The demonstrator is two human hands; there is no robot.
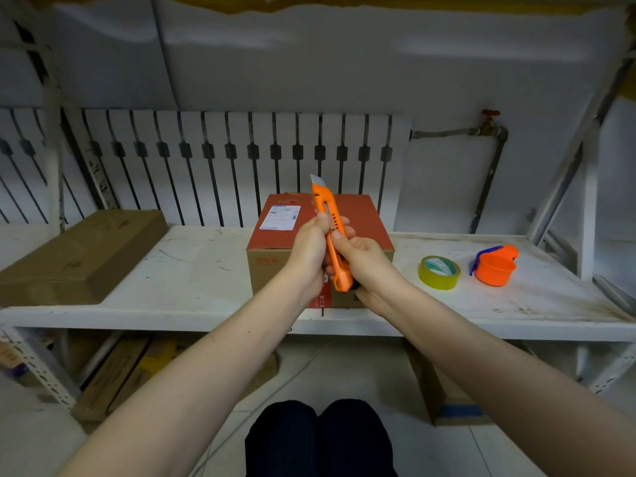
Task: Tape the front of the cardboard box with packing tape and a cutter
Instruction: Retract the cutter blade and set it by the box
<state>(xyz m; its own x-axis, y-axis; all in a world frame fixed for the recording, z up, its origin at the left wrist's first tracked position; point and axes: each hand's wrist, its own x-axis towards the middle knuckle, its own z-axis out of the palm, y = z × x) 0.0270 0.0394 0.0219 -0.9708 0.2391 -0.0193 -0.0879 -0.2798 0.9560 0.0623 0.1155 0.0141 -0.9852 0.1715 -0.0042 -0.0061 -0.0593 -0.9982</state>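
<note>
A cardboard box [275, 242] with a red top and a white label stands in the middle of the white shelf [192, 270]. Both hands hold an orange cutter [323, 208] upright in front of the box, its blade out and pointing up. My left hand [309, 249] wraps the cutter's left side. My right hand [364, 259] grips its lower half, thumb on the slider. A roll of yellow-green packing tape [439, 272] lies flat on the shelf to the right of the box.
An orange tape dispenser [495, 266] with a blue handle sits right of the tape roll. A long flat brown carton [79, 256] lies at the shelf's left end. More cartons lie on the floor under the shelf. A radiator and pipe run behind.
</note>
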